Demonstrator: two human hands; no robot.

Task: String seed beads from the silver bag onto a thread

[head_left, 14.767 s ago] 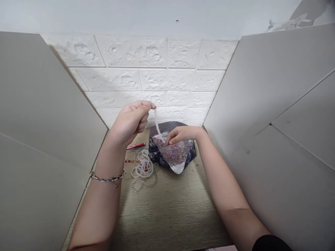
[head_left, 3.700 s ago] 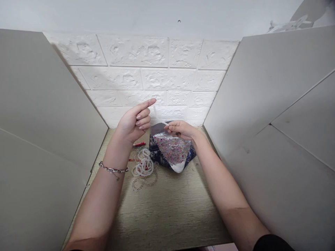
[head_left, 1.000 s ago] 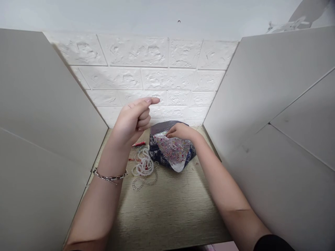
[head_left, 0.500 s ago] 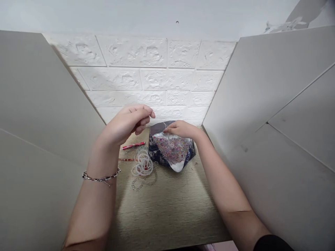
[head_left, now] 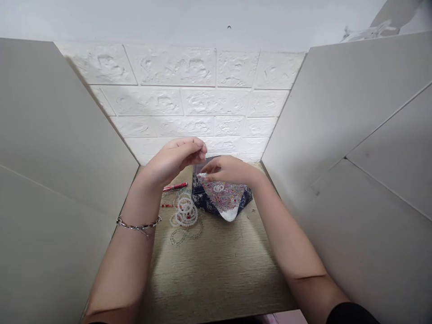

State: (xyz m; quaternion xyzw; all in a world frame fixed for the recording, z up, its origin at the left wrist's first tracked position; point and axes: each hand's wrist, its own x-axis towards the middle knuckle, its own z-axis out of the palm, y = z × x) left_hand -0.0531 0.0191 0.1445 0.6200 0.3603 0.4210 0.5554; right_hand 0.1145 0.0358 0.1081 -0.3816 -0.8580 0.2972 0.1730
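Note:
My left hand (head_left: 189, 152) is raised above the back of the table, its thumb and fingertips pinched; whatever they hold is too small to make out. My right hand (head_left: 229, 172) hangs over a dark patterned pouch (head_left: 199, 200), fingers apart and with nothing visible in them. Many small multicoloured beads (head_left: 224, 195) lie on a pale sheet on the pouch, and a small loop of white beads (head_left: 218, 187) rests among them. Left of the pouch, coiled white bead strings (head_left: 186, 213) sit on the table.
A red tube-like item (head_left: 175, 186) and a short red bead string (head_left: 167, 206) lie left of the pouch. Grey panels (head_left: 337, 135) flank the wooden table (head_left: 219, 270), with a white brick-pattern wall (head_left: 199, 101) behind.
My left hand has moved slightly right. The fingers of my right hand have spread, and the white bead loop, which hung below that hand, now rests on the loose beads.

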